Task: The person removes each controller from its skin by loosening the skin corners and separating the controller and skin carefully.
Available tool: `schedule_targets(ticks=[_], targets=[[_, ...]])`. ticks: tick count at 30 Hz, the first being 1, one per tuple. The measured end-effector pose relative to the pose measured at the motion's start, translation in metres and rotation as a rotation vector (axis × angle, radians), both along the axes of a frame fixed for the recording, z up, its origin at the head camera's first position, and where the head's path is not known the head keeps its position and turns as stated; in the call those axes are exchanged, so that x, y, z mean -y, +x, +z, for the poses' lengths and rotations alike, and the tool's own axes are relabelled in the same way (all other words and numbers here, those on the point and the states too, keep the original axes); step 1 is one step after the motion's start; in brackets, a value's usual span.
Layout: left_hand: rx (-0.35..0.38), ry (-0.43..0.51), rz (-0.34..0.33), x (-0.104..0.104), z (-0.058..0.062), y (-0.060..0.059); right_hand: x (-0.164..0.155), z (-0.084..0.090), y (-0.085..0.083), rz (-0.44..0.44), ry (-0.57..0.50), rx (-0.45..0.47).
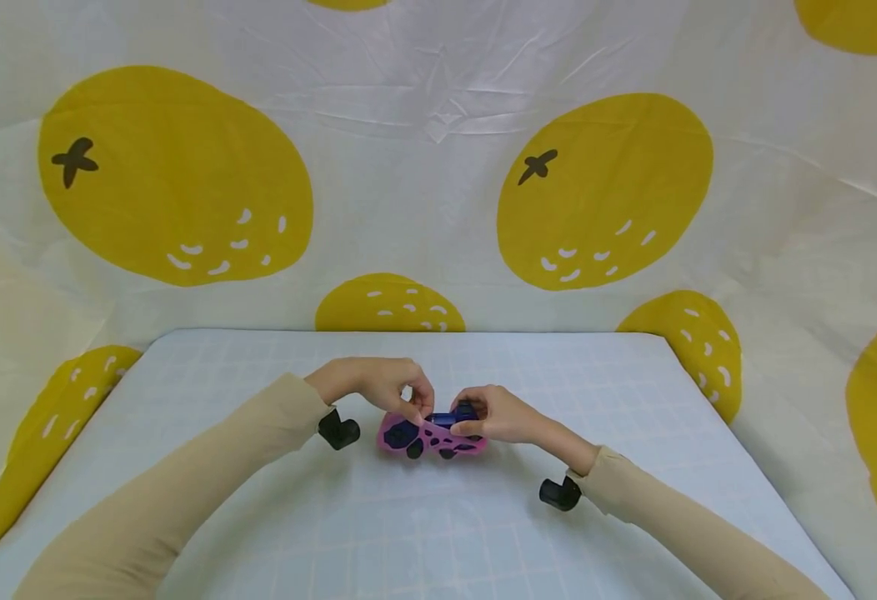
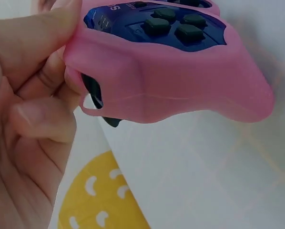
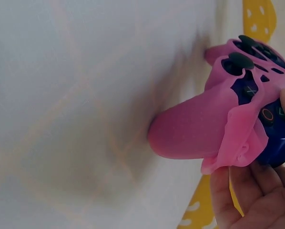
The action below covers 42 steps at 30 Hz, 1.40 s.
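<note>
A blue game controller (image 3: 278, 145) sits partly inside a pink silicone cover (image 2: 180, 86) above the table. On the left side the cover fits round the grip, and the directional buttons (image 2: 173, 26) show through its opening. My left hand (image 1: 393, 387) pinches the cover's upper left edge between thumb and fingers. At the other end, my right hand (image 1: 506, 414) holds the controller, its thumb on the bare blue face near the round buttons and its fingers behind. There the cover's edge is loose and folded, leaving the blue corner exposed. Some fingertips are hidden.
A pale cloth with a faint grid covers the table (image 1: 408, 533). Behind it hangs a white curtain (image 1: 408, 192) printed with large yellow fruit. Black wrist cameras stick out below the left cuff (image 1: 296, 408) and right cuff (image 1: 607, 475).
</note>
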<state>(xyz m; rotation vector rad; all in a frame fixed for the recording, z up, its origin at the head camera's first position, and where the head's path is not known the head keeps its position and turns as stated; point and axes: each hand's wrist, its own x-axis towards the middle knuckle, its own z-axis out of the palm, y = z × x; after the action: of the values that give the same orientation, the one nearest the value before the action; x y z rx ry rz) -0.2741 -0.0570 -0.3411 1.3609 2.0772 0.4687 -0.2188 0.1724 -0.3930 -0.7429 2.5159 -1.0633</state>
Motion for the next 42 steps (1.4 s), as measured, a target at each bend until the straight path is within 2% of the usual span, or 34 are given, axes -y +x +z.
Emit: schedule_targets(ticks=[6, 10, 15, 21, 32, 42], targets=[[0.077, 0.030, 0.011, 0.001, -0.002, -0.001, 0.003, 0.000, 0.001, 0.014, 0.014, -0.004], [0.092, 0.059, -0.004, -0.001, -0.006, -0.002, 0.002, 0.000, 0.003, 0.007, 0.026, -0.019], [0.055, 0.044, -0.018, -0.003, -0.006, -0.003, 0.000, 0.001, 0.006, 0.011, 0.042, -0.046], [0.010, 0.021, 0.023, -0.002, -0.003, -0.001, -0.001, -0.001, 0.006, 0.016, 0.039, -0.073], [-0.123, 0.006, 0.033, 0.005, -0.002, -0.001, -0.002, 0.001, 0.006, 0.026, 0.064, -0.098], [-0.142, 0.005, 0.051, 0.011, -0.001, -0.001, -0.001, 0.000, 0.008, 0.009, 0.067, -0.089]])
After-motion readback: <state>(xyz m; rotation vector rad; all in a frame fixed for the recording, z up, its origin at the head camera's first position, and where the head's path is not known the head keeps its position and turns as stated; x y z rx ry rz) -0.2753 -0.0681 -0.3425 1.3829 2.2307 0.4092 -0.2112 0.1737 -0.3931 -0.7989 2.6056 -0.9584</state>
